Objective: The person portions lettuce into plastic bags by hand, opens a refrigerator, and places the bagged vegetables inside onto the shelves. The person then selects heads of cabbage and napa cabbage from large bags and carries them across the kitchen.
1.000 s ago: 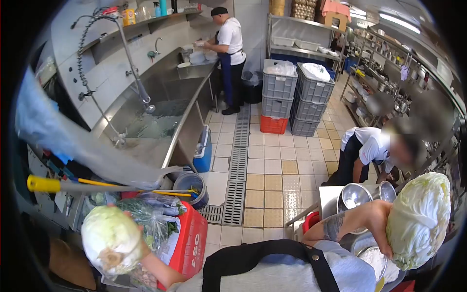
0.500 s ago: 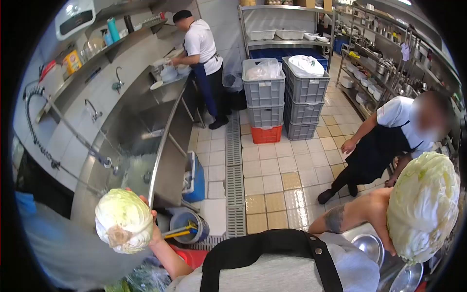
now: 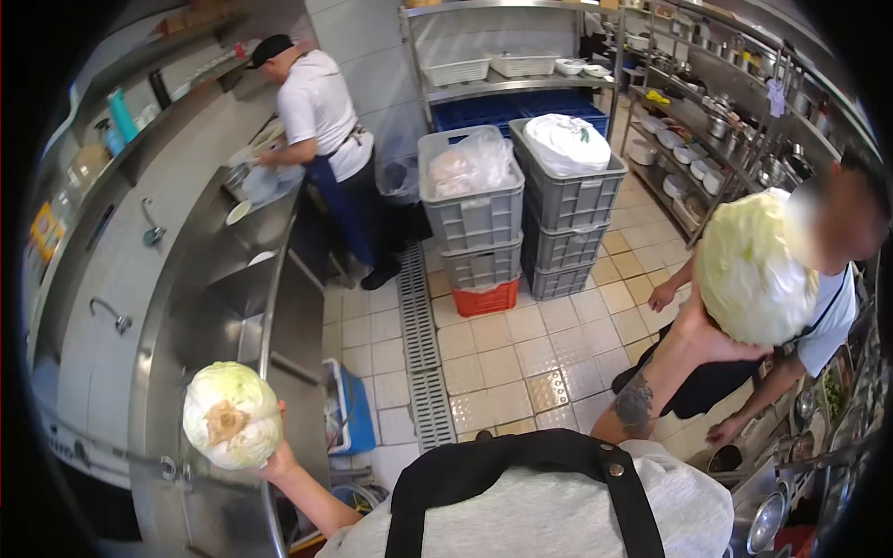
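My left hand [image 3: 280, 456] grips a pale cabbage [image 3: 233, 400] from its right side, its brown cut stem facing me. This cabbage is over the edge of the steel sink counter [image 3: 200, 321]. Out to the right, my right hand [image 3: 702, 337] supports a larger pale green cabbage [image 3: 755, 265] from below, most of its fingers hidden. A co-worker in a white shirt and dark apron [image 3: 833, 312] stands just behind that cabbage, which covers part of this person.
Another person [image 3: 321, 121] works at the far end of the sink counter. Stacked grey crates [image 3: 474, 219] stand mid-floor beside a drain grate [image 3: 423, 353]. A blue cooler box [image 3: 353, 409] sits under the counter. Metal shelves [image 3: 698, 139] line the right side.
The view has shifted. My right hand has raised its cabbage and brought it inward, in front of the co-worker, who has come closer. My left hand still holds its cabbage.
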{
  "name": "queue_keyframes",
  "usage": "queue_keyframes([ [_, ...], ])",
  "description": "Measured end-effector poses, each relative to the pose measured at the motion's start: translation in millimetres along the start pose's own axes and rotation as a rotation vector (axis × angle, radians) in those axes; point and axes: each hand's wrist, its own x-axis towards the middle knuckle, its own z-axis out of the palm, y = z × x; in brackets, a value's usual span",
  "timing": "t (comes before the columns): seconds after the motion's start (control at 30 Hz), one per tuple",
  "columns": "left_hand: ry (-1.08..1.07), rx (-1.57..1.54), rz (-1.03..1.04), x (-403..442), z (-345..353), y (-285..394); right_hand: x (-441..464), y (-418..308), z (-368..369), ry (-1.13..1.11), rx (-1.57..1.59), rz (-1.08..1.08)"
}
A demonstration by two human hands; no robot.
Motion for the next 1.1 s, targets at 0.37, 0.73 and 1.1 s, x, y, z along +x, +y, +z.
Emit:
queue_keyframes([
  [0.37,0.199,0.114,-0.485,177,-21,-377,141,228,-149,0.026,-0.116,0.682],
  [0.73,0.200,0.220,-0.721,243,-22,-645,309,404,-252,0.093,-0.274,0.841],
  [1.1,0.072,0.482,-0.748,317,-55,-896,473,548,-302,-0.112,-0.585,0.884],
])
